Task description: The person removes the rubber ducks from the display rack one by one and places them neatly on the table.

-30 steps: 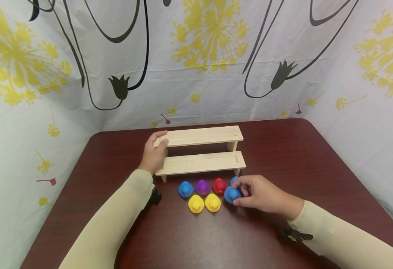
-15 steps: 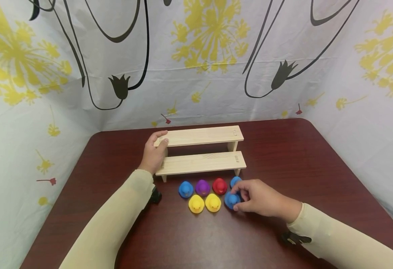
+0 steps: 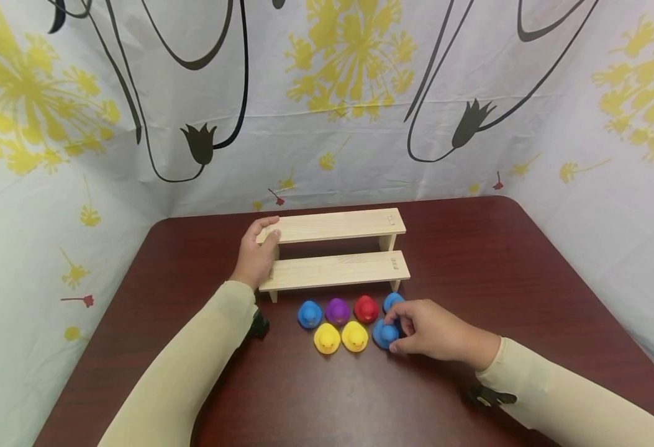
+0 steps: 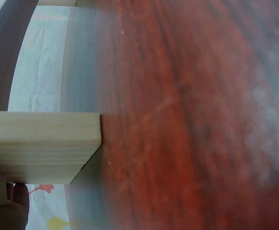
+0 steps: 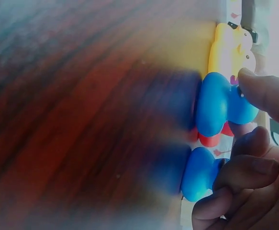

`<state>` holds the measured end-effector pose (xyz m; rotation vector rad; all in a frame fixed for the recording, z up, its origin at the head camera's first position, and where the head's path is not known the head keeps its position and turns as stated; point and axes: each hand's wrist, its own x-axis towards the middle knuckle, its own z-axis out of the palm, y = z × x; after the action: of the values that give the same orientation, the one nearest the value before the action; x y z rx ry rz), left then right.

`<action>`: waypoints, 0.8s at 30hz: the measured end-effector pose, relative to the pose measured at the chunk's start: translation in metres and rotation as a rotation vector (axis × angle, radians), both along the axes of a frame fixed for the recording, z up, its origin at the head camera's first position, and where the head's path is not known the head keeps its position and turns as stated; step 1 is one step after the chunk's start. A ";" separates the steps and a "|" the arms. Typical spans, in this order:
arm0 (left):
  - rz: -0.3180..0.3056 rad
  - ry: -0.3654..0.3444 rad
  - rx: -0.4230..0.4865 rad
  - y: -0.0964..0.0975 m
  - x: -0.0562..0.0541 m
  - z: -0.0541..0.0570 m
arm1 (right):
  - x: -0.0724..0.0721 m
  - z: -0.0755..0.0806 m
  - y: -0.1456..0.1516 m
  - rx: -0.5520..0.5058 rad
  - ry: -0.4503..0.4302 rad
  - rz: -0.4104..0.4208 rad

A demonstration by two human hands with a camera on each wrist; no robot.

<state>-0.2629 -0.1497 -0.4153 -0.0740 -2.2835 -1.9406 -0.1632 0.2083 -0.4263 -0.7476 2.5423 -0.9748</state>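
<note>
My left hand (image 3: 256,251) grips the left end of a two-step wooden shelf (image 3: 338,226), thumb on top of the upper board. Part of its wooden support (image 4: 43,143) fills the left of the left wrist view, with a fingertip below it. With thumb and finger, my right hand (image 3: 435,329) pinches the head of a blue rubber duck (image 3: 384,334) low at the table. A second blue duck (image 3: 392,302) sits just behind, partly hidden by that hand. In the right wrist view the pinched duck (image 5: 213,105) shows between thumb and fingers.
In front of the shelf, a blue duck (image 3: 308,315), a purple duck (image 3: 337,311) and a red duck (image 3: 366,309) form a row. Two yellow ducks (image 3: 327,339) sit nearer. The dark red table (image 3: 315,403) backs onto a patterned cloth (image 3: 327,124).
My right hand has drawn the pinched blue duck slightly toward me, uncovering more of the blue duck behind it. The left hand and shelf have stayed put.
</note>
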 end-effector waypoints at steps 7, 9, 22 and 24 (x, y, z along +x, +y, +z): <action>-0.002 0.007 -0.002 0.000 0.001 -0.001 | 0.000 -0.002 0.001 0.005 -0.001 -0.006; -0.002 0.006 -0.003 0.000 0.001 0.000 | -0.001 -0.003 0.001 0.011 0.002 -0.005; -0.004 -0.003 -0.024 -0.010 -0.019 -0.027 | -0.004 0.011 0.003 0.000 0.039 0.003; -0.008 -0.007 -0.052 -0.013 -0.020 -0.030 | -0.005 0.015 0.004 -0.013 0.075 0.000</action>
<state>-0.2827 -0.1622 -0.4454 -0.0819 -2.3420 -1.8882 -0.1684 0.2126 -0.4113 -0.8021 2.6022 -0.9813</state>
